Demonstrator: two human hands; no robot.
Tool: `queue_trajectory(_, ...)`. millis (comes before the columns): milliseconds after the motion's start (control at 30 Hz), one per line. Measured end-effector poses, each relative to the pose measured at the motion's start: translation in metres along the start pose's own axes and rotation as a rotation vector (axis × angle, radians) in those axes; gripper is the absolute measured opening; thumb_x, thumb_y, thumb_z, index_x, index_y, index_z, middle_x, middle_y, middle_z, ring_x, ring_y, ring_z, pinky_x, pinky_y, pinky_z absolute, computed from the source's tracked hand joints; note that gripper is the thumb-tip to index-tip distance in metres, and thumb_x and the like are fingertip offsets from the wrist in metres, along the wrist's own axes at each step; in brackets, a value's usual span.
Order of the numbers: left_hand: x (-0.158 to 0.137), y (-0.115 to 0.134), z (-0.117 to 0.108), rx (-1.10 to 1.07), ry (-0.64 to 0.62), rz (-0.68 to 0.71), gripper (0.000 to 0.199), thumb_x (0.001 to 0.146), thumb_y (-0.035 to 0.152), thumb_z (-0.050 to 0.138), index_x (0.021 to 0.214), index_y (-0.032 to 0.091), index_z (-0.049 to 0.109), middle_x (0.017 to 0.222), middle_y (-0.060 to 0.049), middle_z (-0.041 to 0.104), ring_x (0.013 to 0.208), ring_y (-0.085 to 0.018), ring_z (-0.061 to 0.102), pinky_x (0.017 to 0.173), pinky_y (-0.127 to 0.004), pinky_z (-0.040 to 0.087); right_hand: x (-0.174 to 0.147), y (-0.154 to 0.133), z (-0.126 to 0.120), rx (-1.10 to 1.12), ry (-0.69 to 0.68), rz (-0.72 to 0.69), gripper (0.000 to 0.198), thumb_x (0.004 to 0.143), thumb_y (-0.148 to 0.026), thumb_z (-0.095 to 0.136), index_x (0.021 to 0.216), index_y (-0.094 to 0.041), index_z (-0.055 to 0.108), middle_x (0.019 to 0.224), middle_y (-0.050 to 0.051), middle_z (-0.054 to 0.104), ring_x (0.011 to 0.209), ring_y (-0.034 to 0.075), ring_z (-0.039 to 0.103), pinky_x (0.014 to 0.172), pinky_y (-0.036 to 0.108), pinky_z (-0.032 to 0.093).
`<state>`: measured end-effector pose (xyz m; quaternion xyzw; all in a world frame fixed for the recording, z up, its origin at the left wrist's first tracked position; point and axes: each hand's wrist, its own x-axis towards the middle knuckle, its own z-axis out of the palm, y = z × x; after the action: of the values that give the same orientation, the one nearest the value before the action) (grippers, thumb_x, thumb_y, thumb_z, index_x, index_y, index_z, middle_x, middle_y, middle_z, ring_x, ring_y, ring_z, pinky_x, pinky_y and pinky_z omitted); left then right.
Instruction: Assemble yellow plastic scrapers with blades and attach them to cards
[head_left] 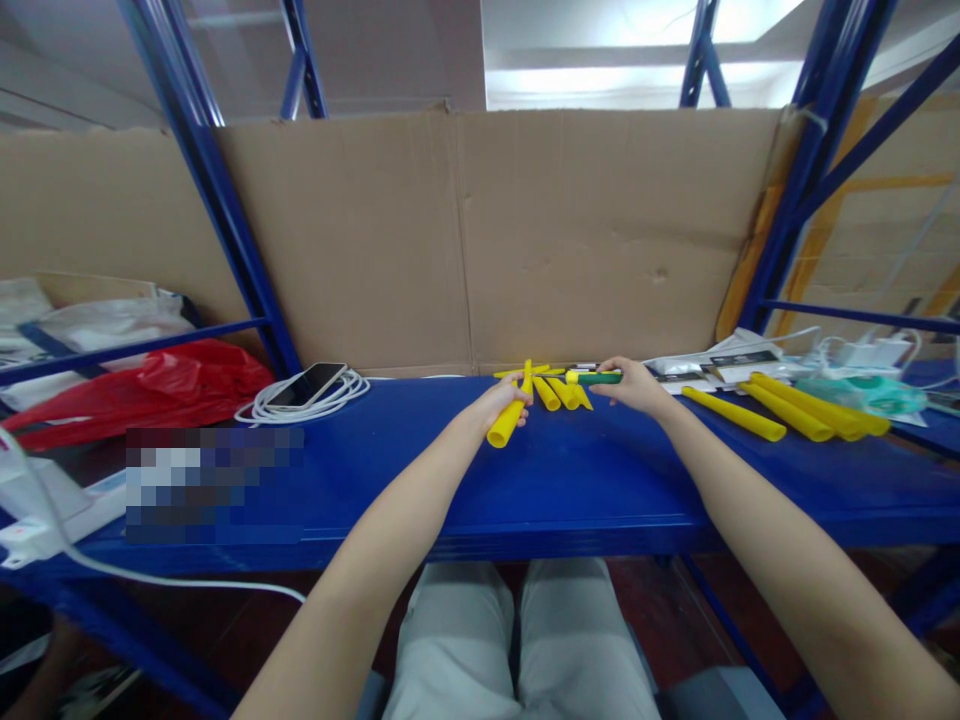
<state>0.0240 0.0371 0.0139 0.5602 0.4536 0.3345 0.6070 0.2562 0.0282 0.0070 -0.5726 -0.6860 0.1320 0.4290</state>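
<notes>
My left hand (514,398) is closed around a yellow tapered tube (504,428), its wide open end tilted toward me. In my right hand (628,380) is a screwdriver (596,378) with a green and yellow handle, its thin shaft pointing left at the far part of the held tube. Whether the tip touches the tube I cannot tell. Between my hands, more yellow tubes (550,398) lie on the blue shelf, close behind the screwdriver. My right fingertips are partly hidden behind the hand.
Several loose yellow tubes (791,412) lie at the right beside a green plastic bag (862,395). A phone (309,385) rests on a coiled white cable (352,388) at the left, near a red bag (172,385). Cardboard (360,240) walls off the back, between blue posts.
</notes>
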Motion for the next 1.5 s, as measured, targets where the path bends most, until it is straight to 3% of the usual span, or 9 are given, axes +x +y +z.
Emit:
queue_trajectory(267, 0.005, -0.001, -0.002, -0.049, -0.017, 0.002, 0.063, 0.077, 0.002, 0.044, 0.130, 0.029, 0.023, 0.065, 0.004, 0.048, 0.038, -0.007, 0.043, 0.038, -0.018, 0.037, -0.004, -0.012, 0.011, 0.401, 0.087, 0.136, 0.033, 0.073, -0.042, 0.067, 0.082, -0.018, 0.046, 0.046, -0.007, 0.048, 0.033, 0.006, 0.041, 0.031, 0.017, 0.031)
queue_trajectory(467, 0.011, -0.003, -0.005, -0.070, 0.049, 0.016, 0.065, 0.076, 0.002, 0.042, 0.131, 0.029, 0.021, 0.065, 0.004, 0.047, 0.037, -0.007, 0.043, 0.039, -0.017, 0.037, -0.004, -0.007, 0.016, 0.604, -0.102, 0.198, 0.039, 0.071, -0.024, 0.071, 0.085, -0.022, 0.035, 0.048, -0.010, 0.045, 0.036, 0.006, 0.042, 0.034, 0.017, 0.034)
queue_trajectory(567, 0.010, -0.002, -0.004, -0.082, 0.063, 0.019, 0.067, 0.076, 0.001, 0.041, 0.132, 0.030, 0.020, 0.065, 0.005, 0.047, 0.037, -0.006, 0.042, 0.039, -0.017, 0.036, -0.004, -0.006, 0.016, 0.576, -0.102, 0.151, 0.035, 0.072, -0.025, 0.070, 0.082, -0.021, 0.036, 0.049, -0.009, 0.046, 0.035, 0.005, 0.041, 0.034, 0.016, 0.032)
queue_trajectory(733, 0.005, 0.000, 0.001, -0.080, 0.047, 0.013, 0.065, 0.078, 0.001, 0.039, 0.133, 0.029, 0.020, 0.063, 0.005, 0.046, 0.037, -0.006, 0.042, 0.039, -0.017, 0.036, -0.003, -0.007, 0.013, 0.455, -0.026, 0.188, 0.030, 0.085, -0.044, 0.052, 0.073, -0.018, 0.043, 0.052, -0.004, 0.050, 0.031, 0.004, 0.039, 0.029, 0.017, 0.026)
queue_trajectory(900, 0.003, 0.002, 0.002, -0.087, 0.038, 0.000, 0.063, 0.078, 0.003, 0.041, 0.132, 0.029, 0.021, 0.062, 0.005, 0.046, 0.037, -0.006, 0.042, 0.039, -0.016, 0.036, -0.005, -0.012, 0.011, 0.585, -0.061, 0.193, 0.021, 0.081, -0.032, 0.060, 0.083, -0.019, 0.044, 0.066, -0.003, 0.059, 0.041, 0.006, 0.049, 0.034, 0.017, 0.036)
queue_trajectory(1100, 0.004, 0.002, 0.001, -0.106, 0.027, 0.000, 0.063, 0.078, 0.003, 0.043, 0.131, 0.029, 0.022, 0.062, 0.005, 0.046, 0.037, -0.006, 0.041, 0.038, -0.016, 0.036, -0.007, -0.014, 0.010, 0.359, -0.041, 0.172, 0.036, 0.084, -0.049, 0.050, 0.066, -0.019, 0.043, 0.039, -0.004, 0.045, 0.032, 0.007, 0.042, 0.033, 0.017, 0.032)
queue_trajectory(1200, 0.004, 0.002, 0.001, -0.111, 0.025, 0.005, 0.064, 0.077, 0.003, 0.044, 0.131, 0.028, 0.022, 0.062, 0.005, 0.046, 0.037, -0.006, 0.042, 0.038, -0.016, 0.036, -0.007, -0.015, 0.011, 0.408, -0.046, 0.241, 0.035, 0.086, -0.052, 0.045, 0.075, -0.018, 0.047, 0.044, -0.003, 0.051, 0.032, 0.007, 0.045, 0.031, 0.017, 0.030)
queue_trajectory(1333, 0.003, 0.002, 0.002, -0.096, 0.049, 0.007, 0.065, 0.077, -0.001, 0.037, 0.133, 0.027, 0.019, 0.061, 0.005, 0.047, 0.037, -0.007, 0.042, 0.037, -0.016, 0.035, -0.007, -0.017, 0.012, 0.573, -0.114, 0.194, 0.023, 0.084, -0.040, 0.056, 0.084, -0.019, 0.046, 0.062, -0.002, 0.060, 0.041, 0.007, 0.053, 0.036, 0.016, 0.037)
queue_trajectory(1500, 0.004, 0.002, 0.001, -0.122, 0.050, 0.011, 0.063, 0.077, 0.000, 0.039, 0.131, 0.027, 0.020, 0.062, 0.005, 0.046, 0.037, -0.006, 0.042, 0.037, -0.016, 0.035, -0.008, -0.020, 0.012, 0.418, -0.064, 0.264, 0.036, 0.087, -0.048, 0.047, 0.070, -0.017, 0.046, 0.041, -0.002, 0.050, 0.031, 0.007, 0.044, 0.031, 0.016, 0.030)
